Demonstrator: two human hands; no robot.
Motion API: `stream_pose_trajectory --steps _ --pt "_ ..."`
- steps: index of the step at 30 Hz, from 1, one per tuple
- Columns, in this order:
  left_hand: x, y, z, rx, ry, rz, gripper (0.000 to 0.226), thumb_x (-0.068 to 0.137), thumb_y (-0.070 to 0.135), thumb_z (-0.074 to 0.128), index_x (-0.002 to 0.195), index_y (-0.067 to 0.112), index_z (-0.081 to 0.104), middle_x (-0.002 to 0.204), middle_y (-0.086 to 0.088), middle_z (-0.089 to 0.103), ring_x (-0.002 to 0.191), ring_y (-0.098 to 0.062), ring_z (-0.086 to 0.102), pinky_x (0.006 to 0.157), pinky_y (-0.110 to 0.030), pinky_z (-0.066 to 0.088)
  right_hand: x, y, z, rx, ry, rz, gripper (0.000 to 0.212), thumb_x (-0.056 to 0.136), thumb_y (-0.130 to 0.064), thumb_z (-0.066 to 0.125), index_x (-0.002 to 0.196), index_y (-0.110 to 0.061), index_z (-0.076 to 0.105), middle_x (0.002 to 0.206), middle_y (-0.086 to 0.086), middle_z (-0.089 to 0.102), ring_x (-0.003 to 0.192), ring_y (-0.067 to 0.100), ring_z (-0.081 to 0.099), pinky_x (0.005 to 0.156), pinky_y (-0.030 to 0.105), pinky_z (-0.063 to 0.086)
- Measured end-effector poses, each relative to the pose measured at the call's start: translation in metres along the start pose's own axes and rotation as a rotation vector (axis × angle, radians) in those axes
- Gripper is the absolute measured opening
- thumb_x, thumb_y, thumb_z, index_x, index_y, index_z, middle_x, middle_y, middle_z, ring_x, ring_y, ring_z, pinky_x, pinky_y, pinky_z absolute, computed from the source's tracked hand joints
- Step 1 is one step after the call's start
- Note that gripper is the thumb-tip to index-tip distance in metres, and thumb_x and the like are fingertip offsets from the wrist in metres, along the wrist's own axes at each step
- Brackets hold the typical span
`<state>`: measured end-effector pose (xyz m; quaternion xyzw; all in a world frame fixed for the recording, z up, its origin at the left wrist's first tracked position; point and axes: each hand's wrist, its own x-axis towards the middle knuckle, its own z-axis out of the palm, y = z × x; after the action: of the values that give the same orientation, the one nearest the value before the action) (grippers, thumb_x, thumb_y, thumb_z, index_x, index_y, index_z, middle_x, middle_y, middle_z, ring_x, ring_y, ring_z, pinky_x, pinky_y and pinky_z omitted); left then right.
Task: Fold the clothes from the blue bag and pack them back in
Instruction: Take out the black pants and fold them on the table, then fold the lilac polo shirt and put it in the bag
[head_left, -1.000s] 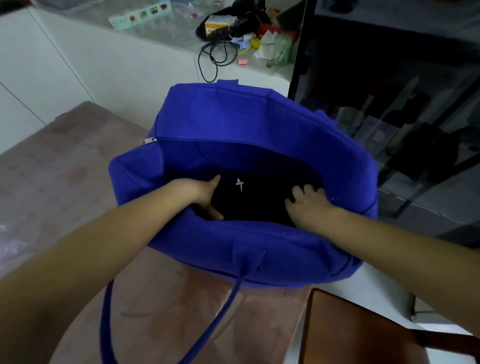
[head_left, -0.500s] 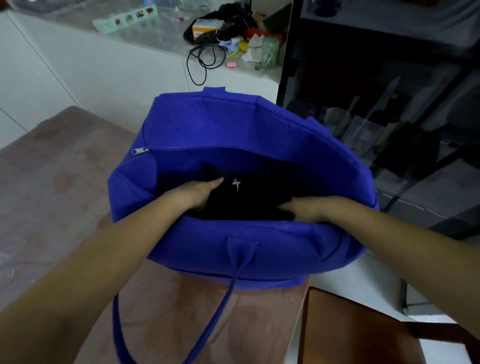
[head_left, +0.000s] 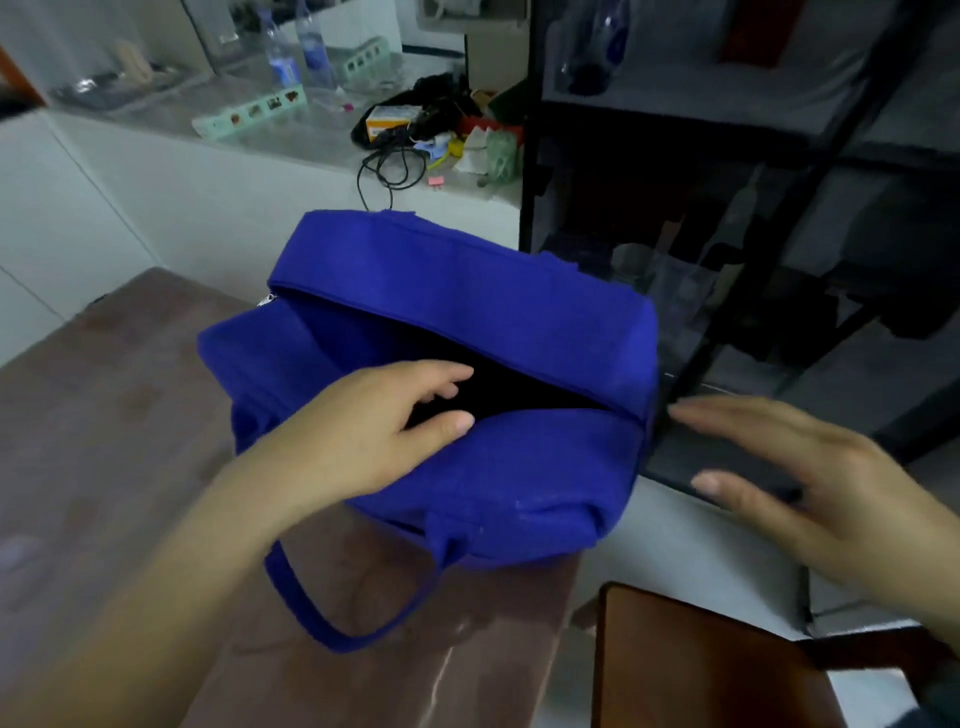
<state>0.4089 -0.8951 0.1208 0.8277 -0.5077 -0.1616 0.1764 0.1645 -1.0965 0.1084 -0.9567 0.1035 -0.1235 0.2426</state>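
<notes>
Hovering at blue bag, both empty: left hand fingers loose, right hand splayed.

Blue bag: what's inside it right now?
Through the narrow opening of the blue bag only black cloth shows, with the left hand reaching in. The bag's walls cover the rest, so the number of garments cannot be seen. The right hand is outside.

Our left hand stretches in from seven o'clock, fingers relaxed and pointing toward three, thumb spread apart beneath them. Our right hand hovers out at four o'clock, flat and blurred, straight fingers aimed toward ten.
</notes>
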Motion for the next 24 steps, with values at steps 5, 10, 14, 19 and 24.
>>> stream_pose_trajectory --steps 5,10,14,19,24 --pt "-0.007 0.085 0.049 -0.139 0.056 0.117 0.058 0.079 0.055 0.049 0.134 0.037 0.046 0.115 0.023 0.060 0.103 0.008 0.056 0.095 -0.027 0.046 -0.105 0.027 -0.026 0.095 0.097 0.214 0.061 0.076 -0.074 0.044 0.133 -0.057 0.032 0.122 -0.030 0.051 0.114 -0.012 0.049 0.085 -0.001 0.039" --pt "-0.010 0.205 0.119 -0.202 0.001 0.260 0.047 0.085 0.049 0.057 0.130 0.037 0.050 0.108 0.023 0.062 0.097 0.009 0.058 0.092 -0.029 0.049 -0.227 0.054 -0.066 0.067 0.185 0.316 0.059 0.075 -0.075 0.043 0.131 -0.063 0.029 0.123 -0.028 0.051 0.109 -0.018 0.049 0.083 -0.002 0.038" --pt "-0.016 0.311 0.189 -0.212 -0.110 0.346 0.045 0.089 0.042 0.057 0.132 0.037 0.047 0.109 0.023 0.059 0.098 0.010 0.055 0.091 -0.023 0.047 -0.342 0.087 -0.091 0.018 0.197 0.428 0.056 0.071 -0.086 0.034 0.124 -0.071 0.025 0.121 -0.029 0.051 0.109 -0.017 0.050 0.088 0.004 0.039" --pt "-0.043 0.396 0.243 -0.280 -0.153 0.363 0.046 0.089 0.037 0.059 0.133 0.032 0.048 0.111 0.018 0.061 0.098 0.004 0.057 0.089 -0.023 0.048 -0.435 0.109 -0.110 0.075 0.222 0.508 0.060 0.068 -0.088 0.036 0.123 -0.066 0.035 0.121 -0.030 0.054 0.103 -0.012 0.056 0.090 0.011 0.043" --pt "-0.097 0.383 0.248 -0.285 -0.151 0.235 0.047 0.090 0.038 0.057 0.135 0.032 0.045 0.113 0.016 0.059 0.100 0.005 0.055 0.086 -0.014 0.046 -0.433 0.102 -0.098 0.122 0.135 0.404 0.056 0.070 -0.085 0.036 0.123 -0.072 0.025 0.121 -0.030 0.053 0.103 -0.011 0.057 0.085 0.014 0.047"
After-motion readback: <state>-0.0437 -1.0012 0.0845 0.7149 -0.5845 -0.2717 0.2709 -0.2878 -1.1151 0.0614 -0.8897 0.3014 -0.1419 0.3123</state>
